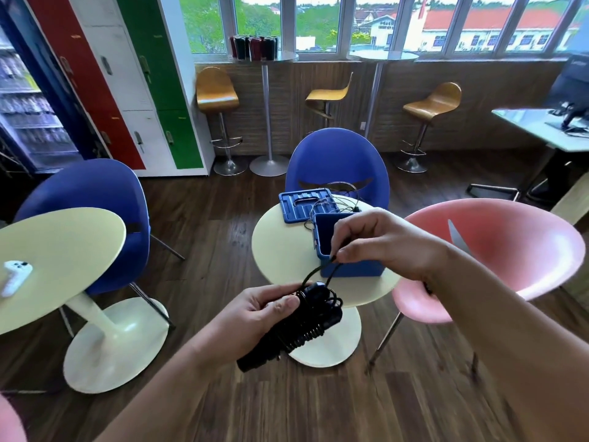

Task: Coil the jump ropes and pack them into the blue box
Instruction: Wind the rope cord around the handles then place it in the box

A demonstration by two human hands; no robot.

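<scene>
Your left hand [259, 317] clamps the jump rope [307, 327]; your right hand [382, 247] pinches its cord [311, 275]. Slack could unravel the coil.

Premises: a communal break room or lounge, apparently attached to an office.

Evidence: two round cream pedestal tables [280, 250] [63, 250] with moulded blue shell chairs [338, 157] and a pink shell chair [510, 250]. Curved wooden bar stools on chrome stems [216, 90] stand at tall round bar tables [287, 55] under a row of white-framed windows [315, 20]. A bank of red, white and green lockers [127, 74] adjoins a glass-fronted drinks fridge [28, 106]. At right, a grey desk [535, 126] carries a dark monitor [570, 81]. Dark wood-plank flooring [287, 409] throughout.
</scene>
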